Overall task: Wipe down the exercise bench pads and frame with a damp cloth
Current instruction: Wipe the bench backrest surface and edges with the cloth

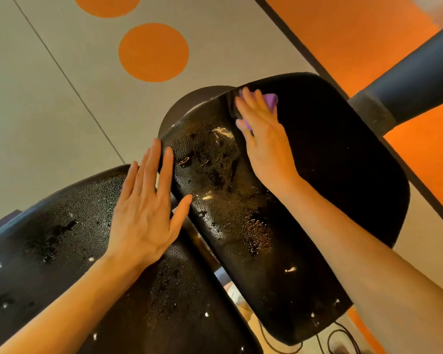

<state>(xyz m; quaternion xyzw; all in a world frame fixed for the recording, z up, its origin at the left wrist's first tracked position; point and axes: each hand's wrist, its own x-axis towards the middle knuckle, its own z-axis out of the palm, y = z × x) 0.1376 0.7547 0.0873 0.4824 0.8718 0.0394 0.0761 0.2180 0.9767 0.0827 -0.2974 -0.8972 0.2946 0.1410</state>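
Observation:
Two black bench pads fill the view. The far pad is beaded with water on its left half and looks dry and matt on its right half. My right hand lies flat near its far edge, pressing a purple cloth against the pad; only the cloth's edges show past my fingers. The near pad at lower left is also wet with droplets. My left hand rests flat with spread fingers across the gap between the two pads, holding nothing.
A thick dark padded roller and frame tube runs in from the upper right beside the far pad. The floor is grey with orange circles and an orange band. Black cables lie on the floor at the bottom right.

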